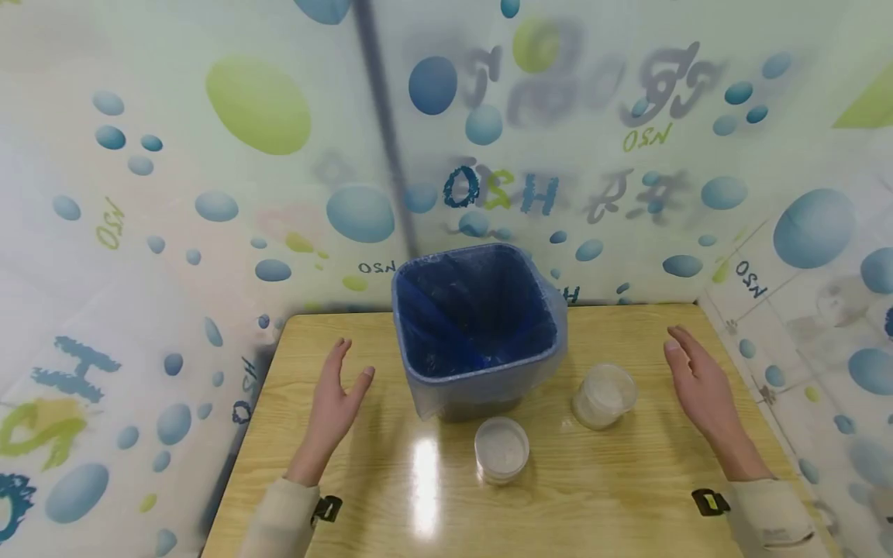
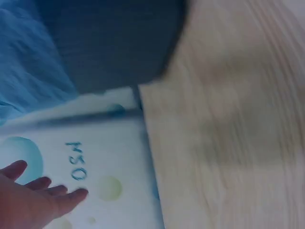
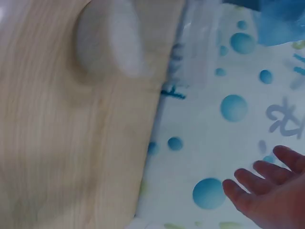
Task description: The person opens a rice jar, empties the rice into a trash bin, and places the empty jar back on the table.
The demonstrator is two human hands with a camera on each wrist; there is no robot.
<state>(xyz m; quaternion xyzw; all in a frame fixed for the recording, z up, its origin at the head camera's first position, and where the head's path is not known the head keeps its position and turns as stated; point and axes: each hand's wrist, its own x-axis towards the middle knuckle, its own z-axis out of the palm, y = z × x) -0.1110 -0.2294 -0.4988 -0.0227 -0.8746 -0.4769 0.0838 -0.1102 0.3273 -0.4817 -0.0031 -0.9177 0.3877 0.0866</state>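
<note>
Left of a bin (image 1: 481, 310) lined with a blue plastic bag, my left hand (image 1: 335, 407) hovers over the table with fingers extended and nothing in it. On the far right, my right hand (image 1: 708, 387) is likewise raised with loose, fairly straight fingers and an empty palm. Two round clear tubs with whitish tops stand between the hands: one tub (image 1: 501, 449) in front of the bin, the other tub (image 1: 604, 396) to its right, nearest my right hand. In the wrist views the left hand (image 2: 40, 200) and right hand (image 3: 271, 186) both show spread fingers.
The wooden table (image 1: 558, 504) ends at a patterned curtain (image 1: 314, 170) right behind the bin, with bubble prints on it. A tiled wall printed with bubbles (image 1: 823, 310) runs along the right edge. Each wrist wears a dark strap.
</note>
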